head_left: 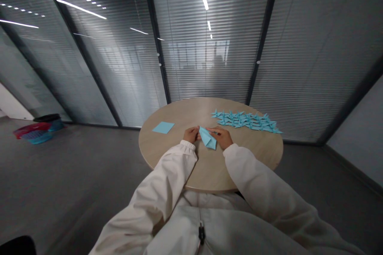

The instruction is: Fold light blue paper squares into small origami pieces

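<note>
Between my two hands is a partly folded piece of light blue origami paper (207, 138), held just above the round table. My left hand (191, 134) pinches its upper left edge, fingers closed. On the other side, my right hand (220, 137) grips the upper right edge with thumb and fingers. A flat stack or sheet of blue paper (163, 127) lies on the table to the left of my hands; I cannot tell how many sheets it has. Several folded blue paper cranes (245, 120) stand in close rows at the back right.
The round wooden table (191, 107) stands in front of my body, near a glass partition (209, 79) with blinds. On the floor at far left are red and blue plastic baskets (37, 133) and a dark bin (49, 118). A dark rounded object (19, 246) shows at the lower left.
</note>
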Demonstrator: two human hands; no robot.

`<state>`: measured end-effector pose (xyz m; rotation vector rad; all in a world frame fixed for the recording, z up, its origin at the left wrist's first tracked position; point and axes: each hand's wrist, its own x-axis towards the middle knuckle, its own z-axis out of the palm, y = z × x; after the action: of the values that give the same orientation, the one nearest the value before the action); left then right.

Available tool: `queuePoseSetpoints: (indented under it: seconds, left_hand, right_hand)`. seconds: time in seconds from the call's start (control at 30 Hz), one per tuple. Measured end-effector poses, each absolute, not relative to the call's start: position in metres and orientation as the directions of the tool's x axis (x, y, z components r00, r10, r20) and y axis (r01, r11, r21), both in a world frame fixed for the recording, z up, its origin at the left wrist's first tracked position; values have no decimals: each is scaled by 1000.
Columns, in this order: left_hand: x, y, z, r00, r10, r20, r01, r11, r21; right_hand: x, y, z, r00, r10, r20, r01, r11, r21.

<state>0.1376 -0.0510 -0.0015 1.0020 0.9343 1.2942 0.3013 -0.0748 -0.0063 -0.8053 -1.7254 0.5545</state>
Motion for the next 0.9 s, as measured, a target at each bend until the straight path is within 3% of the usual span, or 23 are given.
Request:
queuePoseSetpoints:
  seconds: [0.17,0.3,0.4,0.63,0.77,0.9]
  left_hand:
    - [136,-49,-3,71,996,46,-291,-24,956]
    - [132,-53,1,18,997,79,-172,-75,982]
    - [129,-57,4,-53,989,141,-108,-146,983]
    - [130,-60,10,-171,960,224,-58,-237,970]
    - [133,-63,13,-153,971,182,-10,-186,983]
    - [136,-65,14,-43,989,141,5,-141,990]
  right_hand:
    - [300,-74,-9,-229,738,635,236,675,-699]
    - [298,-76,-9,-262,727,634,276,686,-673]
    - [296,-77,-8,-266,755,599,234,653,-720]
    - [295,-69,-12,-158,882,445,44,456,-889]
    - [299,-59,-19,-35,901,433,65,435,-898]
    - [303,-55,-22,-14,877,481,152,477,-866]
